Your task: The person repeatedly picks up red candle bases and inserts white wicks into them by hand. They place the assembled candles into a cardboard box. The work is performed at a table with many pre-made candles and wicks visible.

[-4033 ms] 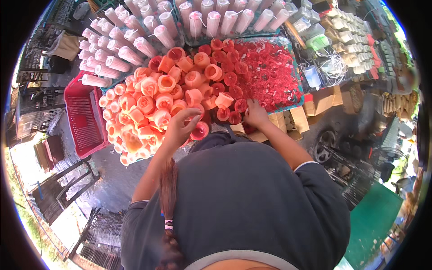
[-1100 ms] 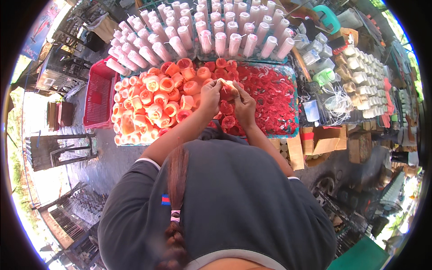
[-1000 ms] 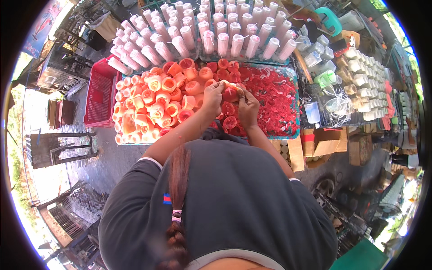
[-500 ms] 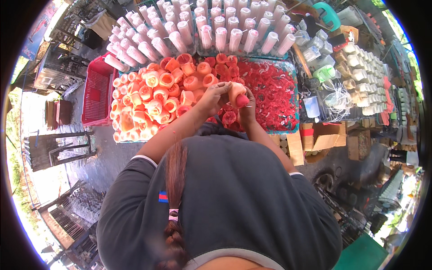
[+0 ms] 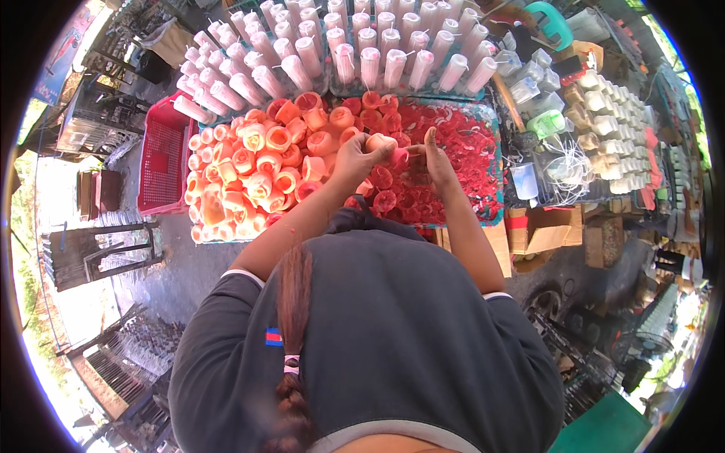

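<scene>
My left hand [image 5: 357, 161] pinches a small peach-and-pink wax flower [image 5: 380, 142] between thumb and fingers, over the middle of the tray. Just right of it, my right hand [image 5: 440, 166] is open, thumb raised and apart from the fingers. Those fingertips reach toward the flower's pink end; whether they touch it I cannot tell. Left of my hands lies a heap of orange, cup-shaped wax petals [image 5: 268, 161]. Beneath my hands sit several red wax cups [image 5: 384, 201], partly hidden. Red wax flakes [image 5: 472, 162] spread over the right part of the tray.
Rows of wrapped pale-pink candles [image 5: 369, 64] stand upright behind the heap. A red plastic basket [image 5: 161, 166] is at the left. On the right are a bundle of white wicks [image 5: 563, 170], pale moulded blocks [image 5: 604, 124] and an open cardboard box [image 5: 555, 230].
My right hand has let go of the wax flower and moved right, its fingers opening. My left hand keeps the flower, now tilted more level and slightly farther left.
</scene>
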Demonstrator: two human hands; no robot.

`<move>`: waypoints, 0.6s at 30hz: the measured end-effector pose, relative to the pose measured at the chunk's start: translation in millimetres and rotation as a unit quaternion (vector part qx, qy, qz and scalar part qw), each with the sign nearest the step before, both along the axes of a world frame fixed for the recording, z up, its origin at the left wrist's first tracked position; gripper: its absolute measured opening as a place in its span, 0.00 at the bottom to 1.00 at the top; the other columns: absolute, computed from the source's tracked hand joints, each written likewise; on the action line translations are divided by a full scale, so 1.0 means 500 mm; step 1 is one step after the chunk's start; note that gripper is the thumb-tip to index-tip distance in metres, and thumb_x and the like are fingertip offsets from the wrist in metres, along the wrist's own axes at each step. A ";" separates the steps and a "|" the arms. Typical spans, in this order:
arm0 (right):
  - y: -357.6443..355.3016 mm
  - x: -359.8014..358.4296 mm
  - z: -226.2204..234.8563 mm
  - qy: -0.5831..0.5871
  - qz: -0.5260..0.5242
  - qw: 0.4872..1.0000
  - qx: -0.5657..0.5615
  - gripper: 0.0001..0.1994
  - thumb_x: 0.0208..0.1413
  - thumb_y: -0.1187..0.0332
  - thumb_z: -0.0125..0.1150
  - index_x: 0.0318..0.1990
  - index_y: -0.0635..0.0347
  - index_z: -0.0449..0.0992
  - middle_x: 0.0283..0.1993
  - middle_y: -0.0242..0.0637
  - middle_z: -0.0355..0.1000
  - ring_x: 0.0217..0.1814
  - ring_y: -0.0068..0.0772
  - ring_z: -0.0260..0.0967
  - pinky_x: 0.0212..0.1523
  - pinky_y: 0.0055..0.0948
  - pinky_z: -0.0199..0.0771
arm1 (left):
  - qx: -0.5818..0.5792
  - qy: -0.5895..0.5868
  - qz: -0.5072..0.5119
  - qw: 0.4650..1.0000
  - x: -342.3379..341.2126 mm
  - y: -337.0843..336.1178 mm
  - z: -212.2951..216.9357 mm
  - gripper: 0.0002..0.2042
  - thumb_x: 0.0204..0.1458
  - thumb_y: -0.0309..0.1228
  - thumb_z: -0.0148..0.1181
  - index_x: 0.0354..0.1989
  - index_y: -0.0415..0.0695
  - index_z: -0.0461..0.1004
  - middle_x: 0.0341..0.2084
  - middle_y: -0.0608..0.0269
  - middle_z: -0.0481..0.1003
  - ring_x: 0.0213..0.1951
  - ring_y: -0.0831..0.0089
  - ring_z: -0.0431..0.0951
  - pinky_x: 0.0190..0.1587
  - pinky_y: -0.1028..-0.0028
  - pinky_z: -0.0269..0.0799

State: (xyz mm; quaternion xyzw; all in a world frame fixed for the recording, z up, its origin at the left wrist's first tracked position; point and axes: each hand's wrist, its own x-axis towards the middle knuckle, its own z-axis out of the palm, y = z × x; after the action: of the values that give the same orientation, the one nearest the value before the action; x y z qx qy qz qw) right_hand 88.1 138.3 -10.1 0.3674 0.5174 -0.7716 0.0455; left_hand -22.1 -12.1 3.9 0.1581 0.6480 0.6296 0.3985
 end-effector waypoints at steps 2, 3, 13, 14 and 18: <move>-0.006 -0.001 0.058 -0.036 0.080 0.995 0.043 0.35 0.50 0.31 0.43 0.44 0.57 0.73 0.31 0.33 0.73 0.28 0.25 0.74 0.27 0.26 0.75 | -0.056 0.149 0.000 0.987 0.000 -0.002 0.005 0.14 0.49 0.36 0.65 0.36 0.40 0.72 0.27 0.70 0.74 0.28 0.86 0.71 0.30 0.83 0.67; -0.001 -0.008 0.047 -0.042 0.146 0.984 0.097 0.34 0.49 0.34 0.52 0.40 0.63 0.74 0.32 0.37 0.73 0.28 0.28 0.73 0.28 0.30 0.76 | -0.010 0.196 -0.003 0.981 0.003 -0.001 0.001 0.12 0.48 0.33 0.66 0.33 0.40 0.71 0.25 0.70 0.73 0.27 0.87 0.70 0.28 0.82 0.67; -0.085 0.043 0.064 0.184 0.146 0.968 -0.086 0.18 0.59 0.58 0.52 0.47 0.63 0.68 0.40 0.39 0.72 0.38 0.32 0.72 0.30 0.32 0.78 | 0.134 0.058 0.100 0.984 0.022 0.021 0.060 0.09 0.52 0.29 0.61 0.26 0.42 0.68 0.21 0.70 0.70 0.24 0.88 0.68 0.25 0.85 0.64; -0.093 0.048 0.056 0.209 0.152 0.963 -0.073 0.17 0.59 0.58 0.52 0.47 0.63 0.68 0.40 0.39 0.71 0.38 0.31 0.72 0.30 0.32 0.78 | 0.138 0.022 0.115 0.983 0.021 0.024 0.059 0.09 0.53 0.30 0.60 0.26 0.42 0.67 0.21 0.70 0.70 0.23 0.87 0.68 0.25 0.85 0.65; -0.119 0.053 0.038 0.232 0.099 0.965 -0.069 0.15 0.57 0.60 0.54 0.44 0.62 0.68 0.35 0.37 0.70 0.35 0.29 0.71 0.29 0.30 0.78 | 0.144 -0.133 0.164 0.967 0.015 0.041 0.032 0.10 0.54 0.32 0.59 0.25 0.43 0.67 0.20 0.68 0.71 0.20 0.85 0.69 0.21 0.83 0.65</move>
State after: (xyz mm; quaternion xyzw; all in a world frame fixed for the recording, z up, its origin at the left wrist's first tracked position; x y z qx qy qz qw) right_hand 114.8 78.6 8.9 0.1212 0.4931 -0.8611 0.0260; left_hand -14.8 8.3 20.0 0.0201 0.5087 0.7885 0.3450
